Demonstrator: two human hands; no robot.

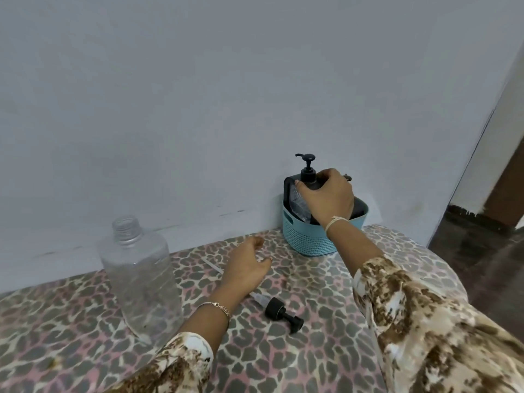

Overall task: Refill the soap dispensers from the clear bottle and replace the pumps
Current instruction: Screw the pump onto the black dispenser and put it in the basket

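A black soap dispenser (295,198) with its black pump (307,165) on top stands in a blue basket (309,239) by the wall. My right hand (329,197) grips the dispenser's top, just below the pump. The clear bottle (140,276) stands uncapped and upright on the left of the table. A loose black pump (279,310) with its clear tube lies on the table between my arms. My left hand (246,265) hovers over the table near the tube's far end, fingers loosely curled, holding nothing that I can see.
The table (283,364) is covered by a leopard-print cloth and stands against a pale wall. Its right edge curves down beside a dark floor (482,256) and a doorway at the far right.
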